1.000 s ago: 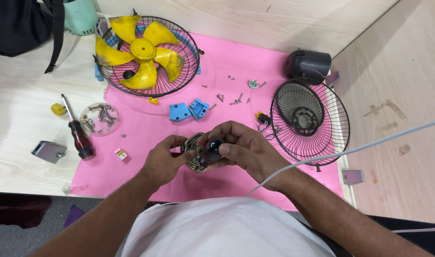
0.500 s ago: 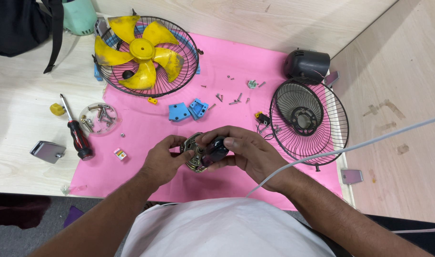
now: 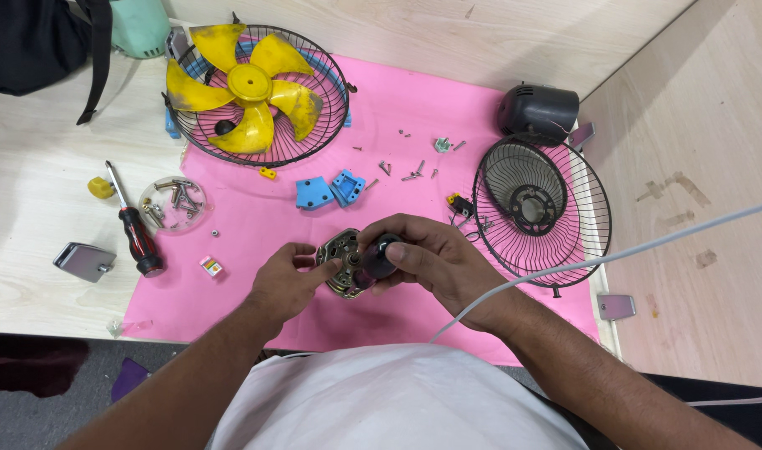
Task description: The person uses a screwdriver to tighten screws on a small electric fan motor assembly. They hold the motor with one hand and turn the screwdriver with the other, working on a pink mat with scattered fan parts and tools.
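Both hands hold a small metal fan motor (image 3: 341,260) just above the pink mat (image 3: 256,242), near its front edge. My left hand (image 3: 288,279) grips the motor from the left, its fingers on the housing. My right hand (image 3: 435,262) closes over the right side and holds a dark rounded part (image 3: 379,254) against the motor's shaft. Much of the motor is hidden by the fingers.
A wire guard with a yellow fan blade (image 3: 249,87) lies at the back left. A second wire guard (image 3: 538,204) and a black motor cover (image 3: 538,110) lie right. Two blue plastic parts (image 3: 329,190), loose screws (image 3: 410,171), a red-handled screwdriver (image 3: 135,229) and a clear screw dish (image 3: 172,202) are around. A white cable (image 3: 648,246) crosses my right arm.
The hands and motor have shifted slightly; my right hand has turned the dark part on the motor's shaft. Nothing else on the mat moved.
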